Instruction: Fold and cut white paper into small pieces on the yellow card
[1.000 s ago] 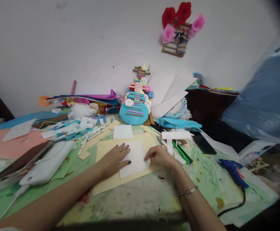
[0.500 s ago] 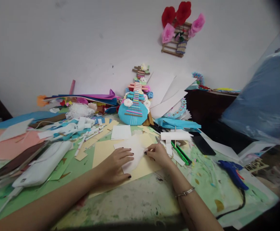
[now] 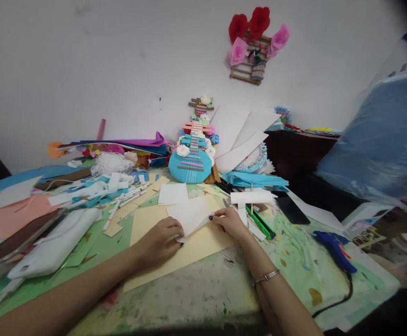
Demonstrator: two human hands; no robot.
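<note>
A thin white sheet of paper [image 3: 192, 213] is held between my two hands, above a larger cream sheet [image 3: 189, 254]. My left hand [image 3: 164, 240] has its fingers curled, pinching the paper's lower left corner. With thumb and forefinger, my right hand [image 3: 228, 223] grips the right corner. The near edge of the white sheet runs straight between both hands and looks slightly raised. Just behind lies a small white square [image 3: 172, 193].
A blue instrument-shaped craft [image 3: 191, 165] stands against the wall. On the right are a rolled white paper [image 3: 253, 197], a green cutter [image 3: 259, 221], a black phone [image 3: 291, 207] and a blue glue gun [image 3: 335, 249]. A white power bank [image 3: 54, 242] lies left, near paper scraps.
My left hand has gone from lying spread on the white paper to pinching its lower corner. The paper's near edge has lifted and straightened. The view has shifted slightly.
</note>
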